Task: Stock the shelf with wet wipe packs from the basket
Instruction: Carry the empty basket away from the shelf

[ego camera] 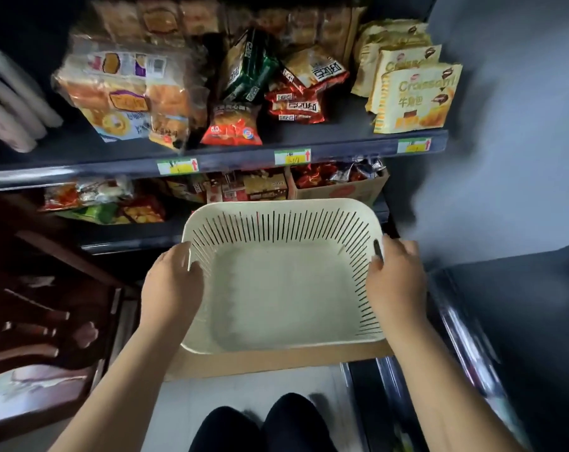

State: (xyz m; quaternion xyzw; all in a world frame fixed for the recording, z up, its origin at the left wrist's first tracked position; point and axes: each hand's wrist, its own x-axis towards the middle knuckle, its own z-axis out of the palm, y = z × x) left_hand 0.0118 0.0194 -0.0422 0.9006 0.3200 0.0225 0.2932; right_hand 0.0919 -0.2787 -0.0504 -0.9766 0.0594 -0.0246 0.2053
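Note:
A cream slotted plastic basket (283,288) sits on a cardboard box (270,362) in front of the shelves; nothing lies inside it. My left hand (172,285) grips its left rim, thumb curled over the edge. My right hand (397,275) grips the right rim the same way. At the far left, blurred pale pink packs (12,102) lie on the upper shelf; whether they are wet wipes I cannot tell.
The dark shelf (244,159) carries bread bags (123,93), red snack packs (292,99) and croissant packs (413,96). A lower shelf holds snacks and a carton (338,187). A dark red wooden chair (32,305) stands left, a dark cabinet (504,321) right. My knees (263,425) are below.

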